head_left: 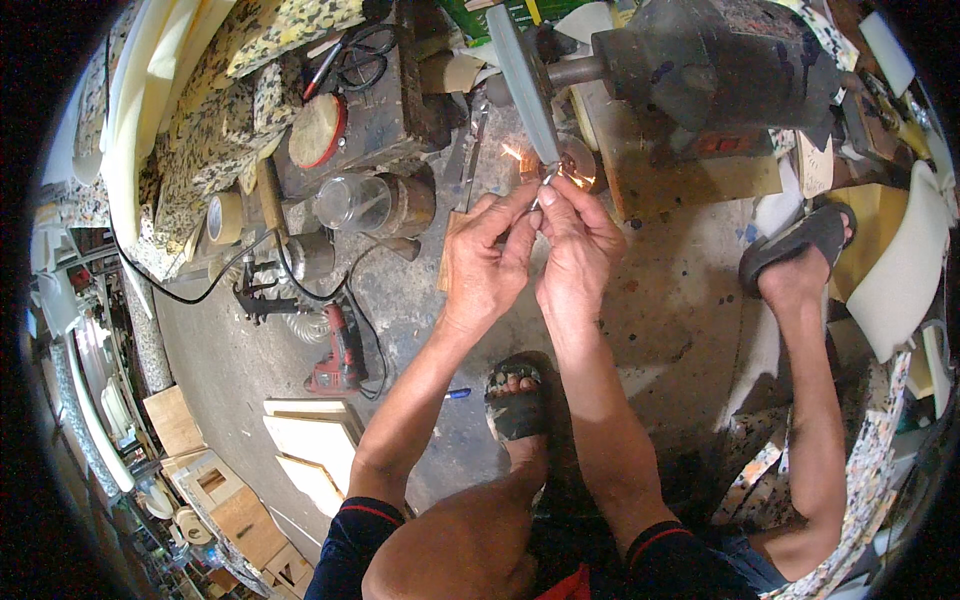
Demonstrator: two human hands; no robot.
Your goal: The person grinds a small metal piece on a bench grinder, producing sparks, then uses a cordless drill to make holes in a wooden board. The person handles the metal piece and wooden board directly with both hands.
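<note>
My left hand (487, 255) and my right hand (578, 245) meet just below a grey grinding wheel (523, 80). Both are closed, fingertips pinching a small thin metal piece (536, 202) between them; most of it is hidden, so its exact kind cannot be told. The upper end of the piece is at the wheel's lower edge. Orange sparks (514, 154) fly to both sides of that spot. A shaft joins the wheel to a dark, worn motor (715, 75) at the upper right.
Left of my hands stand a clear plastic jar (350, 202) and a wooden block (385, 95) with scissors on it. A red power drill (336, 360) lies on the floor among black cables. Wooden boards (310, 445) lie lower left. Foam pieces (905, 270) are at the right, near my sandalled foot.
</note>
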